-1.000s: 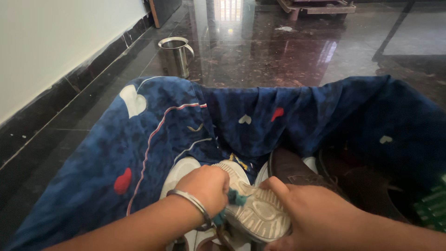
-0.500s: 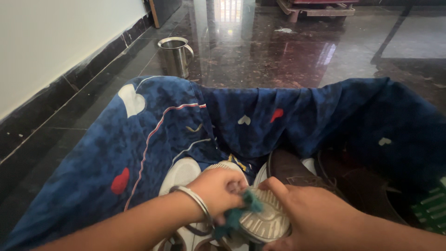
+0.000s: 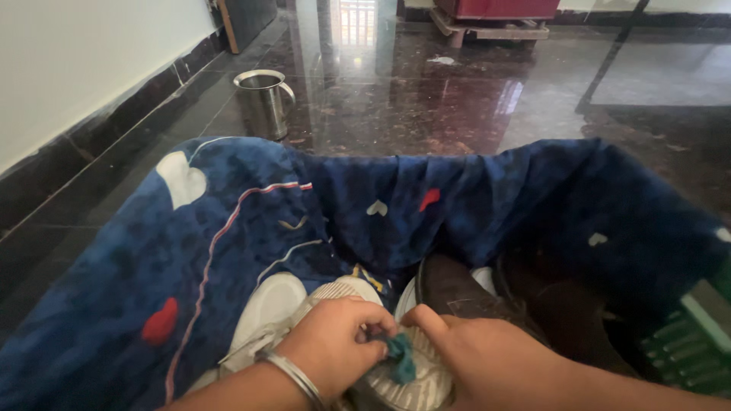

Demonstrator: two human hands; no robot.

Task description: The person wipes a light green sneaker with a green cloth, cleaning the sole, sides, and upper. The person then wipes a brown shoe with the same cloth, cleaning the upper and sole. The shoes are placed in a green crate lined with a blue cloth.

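Hands (image 3: 396, 354) press teal cloth (image 3: 399, 358) on ridged sole (image 3: 403, 384).

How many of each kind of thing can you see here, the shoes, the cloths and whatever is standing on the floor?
White shoes: 2, one sole-up under both hands
Brown shoes: 2
Teal rag: 1, in the left hand, right hand beside it
Blue patterned cloth: 1
Steel mug: 1
Total: 7

left hand (image 3: 335, 346) with teal cloth (image 3: 399, 359) on white shoe sole (image 3: 403, 384), right hand (image 3: 487, 358) alongside
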